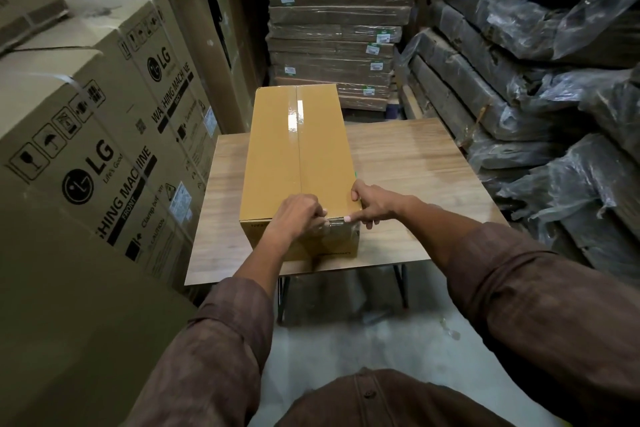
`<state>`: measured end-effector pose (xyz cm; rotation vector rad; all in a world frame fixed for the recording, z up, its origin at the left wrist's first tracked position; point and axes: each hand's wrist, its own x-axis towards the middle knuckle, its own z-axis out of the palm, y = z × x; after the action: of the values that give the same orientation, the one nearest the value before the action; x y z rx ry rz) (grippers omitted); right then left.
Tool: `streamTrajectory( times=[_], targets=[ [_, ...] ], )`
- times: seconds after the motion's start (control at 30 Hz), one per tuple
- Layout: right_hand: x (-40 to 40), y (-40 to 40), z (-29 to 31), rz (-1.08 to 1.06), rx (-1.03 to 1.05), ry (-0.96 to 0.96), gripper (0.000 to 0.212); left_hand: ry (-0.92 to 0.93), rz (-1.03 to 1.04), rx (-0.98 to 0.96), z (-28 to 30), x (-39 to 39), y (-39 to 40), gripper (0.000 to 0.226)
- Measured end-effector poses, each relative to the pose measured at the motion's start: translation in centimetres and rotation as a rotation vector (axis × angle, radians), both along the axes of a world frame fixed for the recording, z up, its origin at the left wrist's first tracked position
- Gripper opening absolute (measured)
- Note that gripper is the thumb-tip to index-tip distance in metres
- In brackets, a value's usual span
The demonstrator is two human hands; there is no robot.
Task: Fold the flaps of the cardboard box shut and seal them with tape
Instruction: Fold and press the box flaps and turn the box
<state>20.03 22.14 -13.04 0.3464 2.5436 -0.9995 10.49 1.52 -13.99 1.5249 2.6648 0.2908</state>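
Two hands at the near end of a long cardboard box (298,149), flaps folded flat and closed, lying lengthwise on a wooden tabletop (408,163). Clear tape (295,114) glinting along the box's centre seam. Left hand (298,213) curled at the box's near top edge, fingers bunched on the tape end there (whether pinching or pressing, cannot tell). Right hand (372,206) at the box's near right corner, thumb on top, forefinger laid along the edge. Left of the box, stacked washing machine cartons (104,135); beyond it, flat wrapped packs (336,28); right of it, plastic-covered bundles (554,87).
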Motion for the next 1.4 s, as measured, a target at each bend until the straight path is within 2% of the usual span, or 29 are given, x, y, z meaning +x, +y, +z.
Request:
streamTrajectory(
  times=[0.17,0.33,0.57,0.7,0.8,0.9,1.1,1.2,1.33,1.4],
  targets=[
    [0.1,0.0,-0.2,0.044,0.075,0.029,0.066,0.065,-0.134,-0.029,-0.1,-0.4,0.3,0.024],
    [0.0,-0.1,-1.2,0.040,0.115,0.103,0.056,0.052,-0.178,-0.043,-0.9,-0.4,0.6,0.013],
    [0.0,0.2,-2.1,0.021,0.107,0.134,0.048,0.043,-0.168,-0.064,-1.7,-0.7,1.2,0.026],
    [0.0,-0.1,-2.0,0.023,0.158,0.108,0.055,-0.029,-0.152,-0.030,-1.8,-1.1,1.5,0.049],
    [0.0,-0.5,-1.7,0.038,0.208,0.117,0.066,0.043,-0.161,-0.017,-2.3,-0.9,1.7,0.034],
    [-0.1,-0.8,-1.7,0.043,0.238,0.106,0.062,0.086,-0.176,-0.010,-2.6,-0.7,1.8,0.022],
    [-0.2,-0.7,-1.7,0.026,0.191,0.065,0.049,-0.006,-0.210,-0.043,-1.7,-0.9,1.4,0.032],
    [-0.2,-0.7,-1.3,0.041,0.182,0.017,0.059,-0.091,-0.210,-0.097,-1.5,-1.6,1.0,0.034],
    [-0.2,-1.4,-1.3,0.023,0.251,0.074,0.070,-0.139,-0.164,-0.084,-1.3,-1.2,1.7,0.053],
    [-0.2,-1.7,-1.8,-0.008,0.276,0.102,0.073,-0.092,-0.144,-0.059,-1.5,-0.8,1.8,0.045]
  ],
)
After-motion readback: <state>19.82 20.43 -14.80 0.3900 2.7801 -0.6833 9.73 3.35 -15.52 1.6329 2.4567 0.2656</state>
